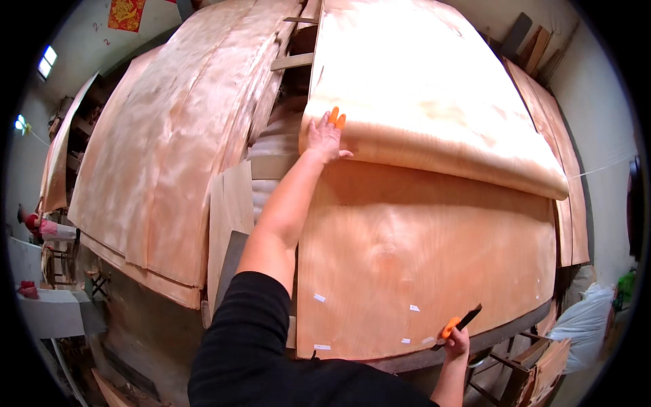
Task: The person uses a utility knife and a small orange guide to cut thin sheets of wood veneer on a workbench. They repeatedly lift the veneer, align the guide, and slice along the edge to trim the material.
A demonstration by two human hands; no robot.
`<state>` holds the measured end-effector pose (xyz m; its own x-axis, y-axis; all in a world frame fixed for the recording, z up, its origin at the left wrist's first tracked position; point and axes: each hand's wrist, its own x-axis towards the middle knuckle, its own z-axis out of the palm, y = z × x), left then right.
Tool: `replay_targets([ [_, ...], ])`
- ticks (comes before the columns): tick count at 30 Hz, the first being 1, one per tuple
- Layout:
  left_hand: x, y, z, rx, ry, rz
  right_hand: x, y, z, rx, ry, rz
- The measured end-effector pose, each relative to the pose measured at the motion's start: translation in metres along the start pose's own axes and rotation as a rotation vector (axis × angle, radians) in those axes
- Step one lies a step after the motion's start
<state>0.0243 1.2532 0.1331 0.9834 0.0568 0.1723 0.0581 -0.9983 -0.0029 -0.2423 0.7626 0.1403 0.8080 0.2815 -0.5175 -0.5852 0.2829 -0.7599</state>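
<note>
A thin wood veneer sheet (pixel 434 146) is curled back on itself, its rounded fold running across the stack. My left hand (pixel 327 141) lies on the left end of that fold, fingers spread and thumb out, with orange covers on two fingers. Below the fold shows the flat face of another veneer sheet (pixel 407 244). Small white tape pieces (pixel 414 308) dot its near part. By the near right edge, my right hand (pixel 458 343) is closed around a dark, narrow, knife-like tool (pixel 469 317), which points up and right. Orange also covers a finger of this hand.
A tall stack of veneer sheets (pixel 156 149) stands to the left, with narrow wood strips (pixel 230 210) in the gap. More sheets (pixel 566 169) lean at the right. A wooden stool-like frame (pixel 519 366) and a plastic bag (pixel 588 319) sit near right. Another person (pixel 42 225) is far left.
</note>
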Motion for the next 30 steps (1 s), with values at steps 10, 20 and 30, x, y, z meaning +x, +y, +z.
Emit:
replay_targets([
  [10,-0.133,0.015,0.009,-0.108,-0.039,0.18,0.011,0.02,0.031,0.138,-0.141,0.124],
  [20,-0.036,-0.051,-0.026,-1.531,0.318,-0.542,0.018,0.008,0.041,0.146,-0.236,0.068],
  [30,-0.176,-0.037,-0.034,-2.012,-0.109,-0.562,-0.023,0.031,0.035,0.21,-0.197,-0.005],
])
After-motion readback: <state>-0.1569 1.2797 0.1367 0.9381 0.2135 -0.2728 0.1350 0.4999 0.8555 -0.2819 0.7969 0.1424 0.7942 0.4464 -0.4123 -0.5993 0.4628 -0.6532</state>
